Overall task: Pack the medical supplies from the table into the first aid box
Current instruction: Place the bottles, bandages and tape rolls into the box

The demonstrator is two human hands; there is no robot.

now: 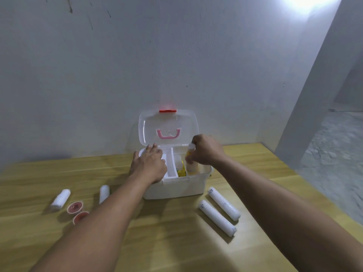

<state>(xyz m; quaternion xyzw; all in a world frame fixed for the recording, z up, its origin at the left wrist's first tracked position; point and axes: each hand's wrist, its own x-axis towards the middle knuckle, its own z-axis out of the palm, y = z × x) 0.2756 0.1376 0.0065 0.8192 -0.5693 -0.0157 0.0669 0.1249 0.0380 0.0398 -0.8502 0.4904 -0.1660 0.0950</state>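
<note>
The right hand [206, 150] pinches a pale bottle [190, 160] in curled fingers, lowering it upright into the first aid box [176, 185] at twelve o'clock, while the left hand [150, 163], fingers spread flat, steadies the tray (rolls wait on the table [176, 242]).

Bare unfinished room, likely a home: wooden table [176, 242] sitting against a plain grey plastered wall [137, 55], rough concrete floor [334, 163] showing right of the table.

Bottle [191, 160] label blurred, perhaps yellow; lower half behind box wall [176, 188].
</note>
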